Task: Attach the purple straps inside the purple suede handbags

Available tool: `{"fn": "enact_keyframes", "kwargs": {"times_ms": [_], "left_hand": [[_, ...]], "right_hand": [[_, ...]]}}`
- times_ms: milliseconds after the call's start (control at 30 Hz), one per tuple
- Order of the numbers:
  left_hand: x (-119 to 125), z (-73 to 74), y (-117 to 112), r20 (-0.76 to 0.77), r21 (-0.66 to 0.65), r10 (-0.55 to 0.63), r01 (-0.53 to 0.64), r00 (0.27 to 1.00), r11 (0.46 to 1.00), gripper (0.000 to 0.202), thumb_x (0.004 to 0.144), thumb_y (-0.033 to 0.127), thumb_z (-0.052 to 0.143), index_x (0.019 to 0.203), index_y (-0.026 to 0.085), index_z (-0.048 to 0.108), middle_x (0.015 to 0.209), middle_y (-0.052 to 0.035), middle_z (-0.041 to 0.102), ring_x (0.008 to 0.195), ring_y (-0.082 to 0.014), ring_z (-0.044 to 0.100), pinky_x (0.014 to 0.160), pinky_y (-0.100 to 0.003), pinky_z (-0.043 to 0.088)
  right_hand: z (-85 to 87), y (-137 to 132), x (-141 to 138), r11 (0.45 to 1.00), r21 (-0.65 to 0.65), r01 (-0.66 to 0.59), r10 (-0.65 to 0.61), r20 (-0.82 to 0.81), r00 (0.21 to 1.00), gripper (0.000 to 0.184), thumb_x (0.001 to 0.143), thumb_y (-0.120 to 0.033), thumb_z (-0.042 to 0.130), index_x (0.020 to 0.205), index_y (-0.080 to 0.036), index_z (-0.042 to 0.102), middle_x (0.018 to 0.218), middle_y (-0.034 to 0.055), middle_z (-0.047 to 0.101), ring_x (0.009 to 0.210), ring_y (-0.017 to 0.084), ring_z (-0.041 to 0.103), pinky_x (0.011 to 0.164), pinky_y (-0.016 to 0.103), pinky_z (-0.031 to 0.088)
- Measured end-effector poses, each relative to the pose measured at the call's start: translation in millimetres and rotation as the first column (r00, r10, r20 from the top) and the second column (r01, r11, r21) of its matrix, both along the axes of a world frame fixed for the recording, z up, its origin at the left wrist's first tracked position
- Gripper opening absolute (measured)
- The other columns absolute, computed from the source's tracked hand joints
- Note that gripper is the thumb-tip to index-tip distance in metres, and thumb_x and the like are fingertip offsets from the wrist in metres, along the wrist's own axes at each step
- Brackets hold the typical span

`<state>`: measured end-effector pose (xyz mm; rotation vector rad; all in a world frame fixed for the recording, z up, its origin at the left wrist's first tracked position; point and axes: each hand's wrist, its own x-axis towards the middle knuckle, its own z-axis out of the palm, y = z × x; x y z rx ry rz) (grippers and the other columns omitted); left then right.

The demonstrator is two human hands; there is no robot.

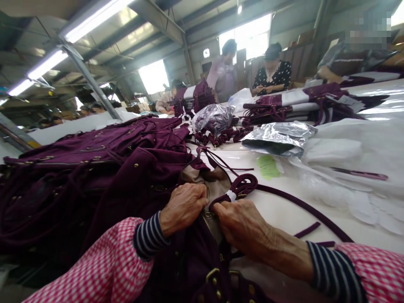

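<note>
A dark purple bag (pixel 189 252) with brass buckles lies in front of me, its zipped mouth open on a beige lining (pixel 219 179). My left hand (pixel 186 206) is closed on the left edge of that mouth; its fingertips are partly hidden. On the right side, my right hand (pixel 241 223) is closed at the lower end of a coiled purple strap (pixel 244 185) bound with a white band. Whether it also grips the bag's edge is hard to see. A brass zip (pixel 207 225) runs down between the hands.
Purple bags (pixel 94 147) are heaped at left. Beyond lie a clear plastic bag (pixel 214 118), a silver pouch (pixel 279 136) and stacked purple pieces (pixel 293 101). A green note (pixel 267 167) and white sheeting (pixel 356 155) cover the right. Several people work across the table.
</note>
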<state>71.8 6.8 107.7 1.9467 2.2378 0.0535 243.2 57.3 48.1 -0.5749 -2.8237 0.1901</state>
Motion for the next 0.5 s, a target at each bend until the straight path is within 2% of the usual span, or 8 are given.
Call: {"fn": "enact_keyframes", "kwargs": {"times_ms": [233, 400, 500], "left_hand": [[-3.5, -8.8, -6.2, 0.0, 0.03, -0.031, 0.031, 1.0, 0.999, 0.014, 0.095, 0.028, 0.054, 0.083, 0.022, 0.06, 0.082, 0.0004, 0.062, 0.085, -0.0195, 0.059, 0.074, -0.032, 0.032], [-5.4, -10.6, -8.6, 0.015, 0.038, -0.069, 0.068, 0.998, 0.997, 0.015, 0.096, 0.027, 0.052, 0.084, 0.022, 0.06, 0.082, 0.0005, 0.061, 0.081, -0.0186, 0.058, 0.072, -0.031, 0.034], [-10.3, -10.7, -11.3, 0.013, 0.043, -0.174, 0.173, 0.985, 0.984, 0.012, 0.095, 0.024, 0.051, 0.087, 0.023, 0.06, 0.085, 0.0009, 0.062, 0.085, -0.0188, 0.059, 0.076, -0.031, 0.035]], "right_hand": [[8.4, -2.9, -4.2, 0.998, -0.042, 0.056, -0.051, 0.108, 0.993, 0.011, 0.085, -0.01, 0.055, 0.092, -0.017, 0.06, 0.079, 0.0072, 0.073, 0.063, 0.018, 0.065, 0.053, 0.033, 0.019], [-4.0, -0.2, -10.3, 0.998, -0.038, 0.041, -0.04, 0.037, 0.999, 0.012, 0.088, -0.009, 0.053, 0.092, -0.017, 0.06, 0.083, 0.0055, 0.073, 0.066, 0.017, 0.066, 0.055, 0.033, 0.023], [-10.9, 2.0, -12.1, 0.998, -0.033, 0.05, -0.048, 0.051, 0.998, 0.013, 0.086, -0.009, 0.054, 0.093, -0.018, 0.06, 0.084, 0.0046, 0.073, 0.067, 0.017, 0.065, 0.055, 0.035, 0.022]]}}
